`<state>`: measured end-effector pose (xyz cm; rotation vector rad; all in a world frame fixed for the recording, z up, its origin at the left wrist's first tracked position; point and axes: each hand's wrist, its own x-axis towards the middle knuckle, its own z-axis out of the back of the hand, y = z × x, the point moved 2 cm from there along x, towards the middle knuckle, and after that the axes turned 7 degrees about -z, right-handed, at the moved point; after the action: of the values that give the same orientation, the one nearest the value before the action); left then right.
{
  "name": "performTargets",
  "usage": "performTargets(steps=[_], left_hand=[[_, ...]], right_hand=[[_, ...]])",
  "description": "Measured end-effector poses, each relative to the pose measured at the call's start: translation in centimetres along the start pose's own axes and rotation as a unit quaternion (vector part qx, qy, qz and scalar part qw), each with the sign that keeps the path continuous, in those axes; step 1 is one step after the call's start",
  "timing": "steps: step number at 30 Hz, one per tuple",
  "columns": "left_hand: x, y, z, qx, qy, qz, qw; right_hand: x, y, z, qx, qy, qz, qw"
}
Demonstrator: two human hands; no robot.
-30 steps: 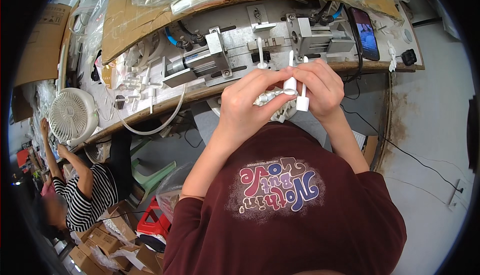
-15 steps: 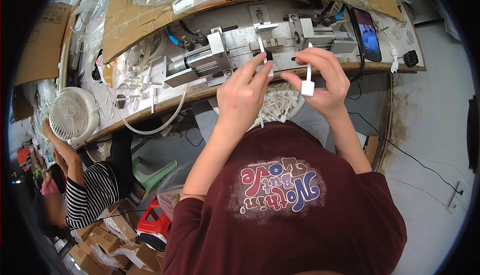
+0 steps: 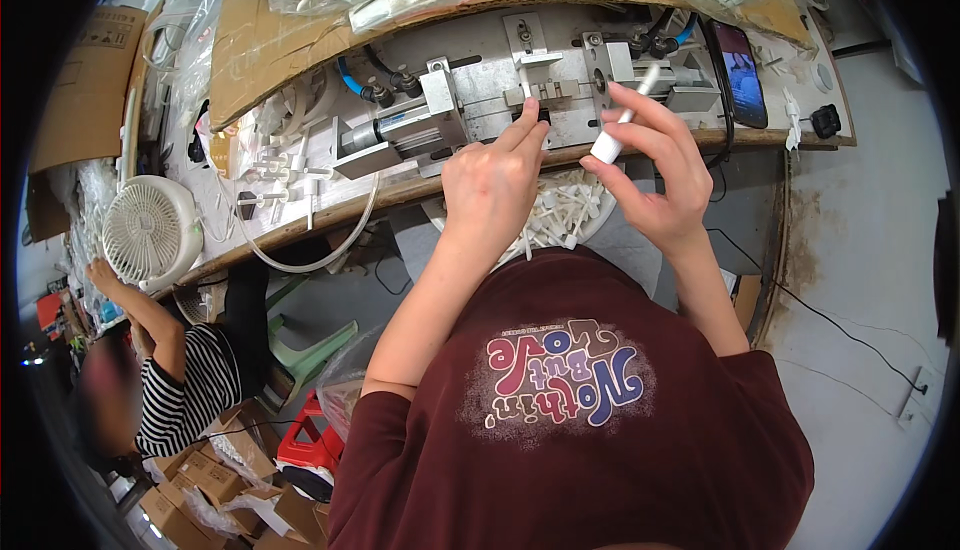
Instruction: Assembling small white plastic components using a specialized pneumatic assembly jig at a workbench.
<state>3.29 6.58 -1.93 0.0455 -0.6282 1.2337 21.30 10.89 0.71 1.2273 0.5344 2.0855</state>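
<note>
The right hand (image 3: pixel 668 175) holds a white stemmed piece (image 3: pixel 606 145). The left hand (image 3: pixel 490 185) reaches to a metal fixture (image 3: pixel 560 91)

A workbench (image 3: pixel 405 192) with a worn wooden front edge curves across the upper half of the frame. On it sit a metal fixture (image 3: pixel 560 90) at upper centre, white plastic pieces (image 3: pixel 311 187) left of that, and at upper right a lit phone (image 3: pixel 741 80) near a small black object (image 3: pixel 826 120).
</note>
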Motion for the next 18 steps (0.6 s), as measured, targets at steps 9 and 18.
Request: performTargets(steps=[9,18], left_hand=[[0.3,0.3,2.3,-0.092,-0.006,0.004,0.996],[1.6,1.0,6.5,-0.151,-0.134,0.034,0.979]], right_hand=[[0.0,0.1,-0.6,-0.059,0.040,-0.012,0.997],[-0.5,-0.6,-4.3,-0.204,0.140,0.058,0.967]])
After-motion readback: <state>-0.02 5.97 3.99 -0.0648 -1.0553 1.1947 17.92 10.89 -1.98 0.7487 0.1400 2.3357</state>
